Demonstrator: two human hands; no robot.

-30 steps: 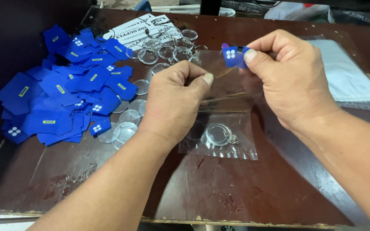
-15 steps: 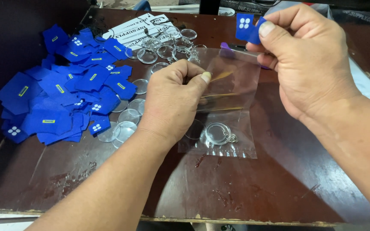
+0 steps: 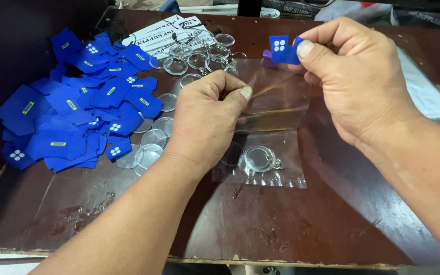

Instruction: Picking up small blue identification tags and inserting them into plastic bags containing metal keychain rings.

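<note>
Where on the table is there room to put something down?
Bare table near the front edge, below the clear bag and between the arms. Crowded: the blue tags on the left, the clear discs at the back.

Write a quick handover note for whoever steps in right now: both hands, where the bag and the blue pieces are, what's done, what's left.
Left hand: pinching the mouth of the clear plastic bag, held above the table.
Right hand: fingers gripping one small blue tag above the bag's mouth.
In the bag: one clear round keyring at the bottom.
Left to do: the tag is not yet inside.
Pile of blue tags and loose clear discs lie at the table's left and far side.
</note>
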